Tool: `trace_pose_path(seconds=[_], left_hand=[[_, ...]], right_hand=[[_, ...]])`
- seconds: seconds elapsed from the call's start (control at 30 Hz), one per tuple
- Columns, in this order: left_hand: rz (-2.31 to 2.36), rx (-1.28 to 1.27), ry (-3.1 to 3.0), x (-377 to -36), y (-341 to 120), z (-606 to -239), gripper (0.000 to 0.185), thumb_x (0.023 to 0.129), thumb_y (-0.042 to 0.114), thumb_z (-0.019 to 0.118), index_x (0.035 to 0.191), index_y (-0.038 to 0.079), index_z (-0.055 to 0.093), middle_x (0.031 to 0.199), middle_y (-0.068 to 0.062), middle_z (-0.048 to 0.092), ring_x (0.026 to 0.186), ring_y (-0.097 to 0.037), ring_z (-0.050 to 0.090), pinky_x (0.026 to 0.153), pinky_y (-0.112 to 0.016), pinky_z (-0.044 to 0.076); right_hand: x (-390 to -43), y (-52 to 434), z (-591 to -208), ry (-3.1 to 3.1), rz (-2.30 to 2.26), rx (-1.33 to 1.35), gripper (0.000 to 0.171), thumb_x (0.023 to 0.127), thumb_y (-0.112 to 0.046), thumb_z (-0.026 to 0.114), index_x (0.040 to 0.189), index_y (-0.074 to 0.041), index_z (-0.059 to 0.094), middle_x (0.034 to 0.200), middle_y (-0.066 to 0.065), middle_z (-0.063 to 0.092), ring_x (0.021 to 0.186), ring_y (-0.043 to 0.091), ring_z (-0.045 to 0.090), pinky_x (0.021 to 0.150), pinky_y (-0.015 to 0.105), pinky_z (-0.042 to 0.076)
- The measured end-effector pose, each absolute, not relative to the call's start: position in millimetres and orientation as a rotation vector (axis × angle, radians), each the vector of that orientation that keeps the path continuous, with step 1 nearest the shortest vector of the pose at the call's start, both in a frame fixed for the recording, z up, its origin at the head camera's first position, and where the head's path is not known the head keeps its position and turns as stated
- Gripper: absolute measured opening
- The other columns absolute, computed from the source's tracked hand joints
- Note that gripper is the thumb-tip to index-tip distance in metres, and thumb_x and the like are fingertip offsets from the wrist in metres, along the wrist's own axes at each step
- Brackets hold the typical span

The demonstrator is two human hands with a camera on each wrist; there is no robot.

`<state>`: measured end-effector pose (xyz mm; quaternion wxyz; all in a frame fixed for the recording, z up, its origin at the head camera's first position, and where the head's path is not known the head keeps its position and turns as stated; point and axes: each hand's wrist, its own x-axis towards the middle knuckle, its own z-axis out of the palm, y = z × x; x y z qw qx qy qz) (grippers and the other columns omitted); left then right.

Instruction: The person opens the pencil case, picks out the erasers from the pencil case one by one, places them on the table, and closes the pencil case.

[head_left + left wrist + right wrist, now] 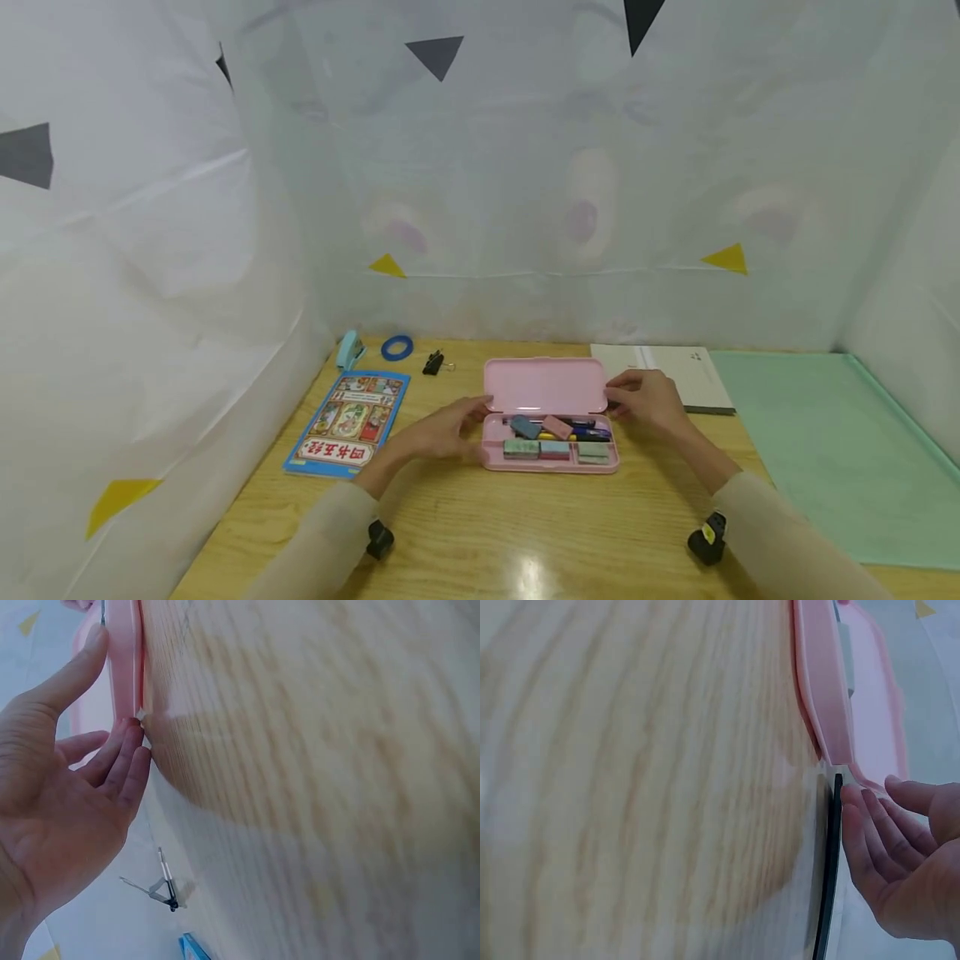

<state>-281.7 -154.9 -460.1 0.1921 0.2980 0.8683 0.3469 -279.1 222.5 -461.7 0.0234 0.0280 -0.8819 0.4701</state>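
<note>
A pink pencil case [551, 467] lies on the wooden table, its lid [547, 386] raised toward the back. Inside are a blue eraser [525, 427], a pink eraser [557, 427], several pens [592, 436] and small block-shaped pieces [521, 450] in the front compartments. At the case's left end is my left hand [446, 432], its thumb against the rim and its fingers extended along the side by the hinge. My right hand [648, 400] is beside the lid's right edge, thumb and fingertips right at it, fingers gently bent.
Behind my right hand lies a cream notebook [693, 379], with a green mat [847, 458] farther right. On the left are a blue booklet [348, 421], a light-blue stapler [350, 350], a blue tape ring [397, 347] and a black binder clip [433, 363]. White sheeting [510, 183] walls the table.
</note>
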Motion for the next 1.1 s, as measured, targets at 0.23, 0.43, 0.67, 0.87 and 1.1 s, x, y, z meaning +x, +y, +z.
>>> trace_pose_path(seconds=[0.23, 0.43, 0.67, 0.87, 1.1], left_hand=[[0.963, 0.831, 2.403, -287.6, -156.1, -460.1, 0.103, 0.090, 0.032, 0.084, 0.167, 0.014, 0.018, 0.150, -0.008, 0.048, 0.138, -0.024, 0.047, 0.118, -0.045, 0.036], [0.987, 0.767, 2.354, -293.2, -156.9, -462.2, 0.106, 0.087, 0.029, 0.087, 0.167, 0.018, 0.018, 0.148, -0.008, 0.047, 0.139, -0.024, 0.044, 0.121, -0.044, 0.032], [1.012, 0.804, 2.319, -295.5, -153.3, -461.3, 0.107, 0.086, 0.022, 0.088, 0.166, 0.016, 0.017, 0.146, -0.010, 0.046, 0.138, -0.026, 0.044, 0.121, -0.044, 0.032], [1.033, 0.799, 2.279, -296.4, -151.8, -460.5, 0.107, 0.087, 0.017, 0.087, 0.165, 0.016, 0.015, 0.145, -0.010, 0.045, 0.138, -0.026, 0.042, 0.122, -0.046, 0.029], [1.066, 0.785, 2.251, -297.4, -152.4, -460.5, 0.106, 0.086, 0.012, 0.086, 0.164, 0.016, 0.015, 0.142, -0.010, 0.045, 0.135, -0.026, 0.042, 0.121, -0.047, 0.029]], right_hand=[[-266.8, 221.8, -453.6, -2.653, 1.704, 0.163, 0.033, 0.099, -0.018, 0.073, 0.121, 0.006, 0.068, 0.105, 0.021, 0.072, 0.084, 0.033, 0.075, 0.073, 0.040, 0.063], [-255.6, 208.9, -449.9, -2.707, 1.867, 0.421, 0.043, 0.098, -0.019, 0.074, 0.131, 0.004, 0.062, 0.116, 0.020, 0.072, 0.103, 0.030, 0.071, 0.084, 0.039, 0.061], [-247.3, 187.3, -452.9, -2.800, 1.613, 0.523, 0.029, 0.095, -0.013, 0.077, 0.121, -0.001, 0.070, 0.107, 0.010, 0.075, 0.097, 0.021, 0.070, 0.079, 0.027, 0.057], [-247.6, 174.1, -456.9, -2.825, 1.473, 0.546, 0.022, 0.092, -0.013, 0.080, 0.112, -0.005, 0.075, 0.098, 0.006, 0.074, 0.088, 0.017, 0.069, 0.076, 0.029, 0.055], [-250.3, 166.6, -461.9, -2.839, 1.384, 0.555, 0.022, 0.093, -0.025, 0.081, 0.108, -0.009, 0.077, 0.093, 0.000, 0.073, 0.082, 0.014, 0.064, 0.073, 0.028, 0.054]])
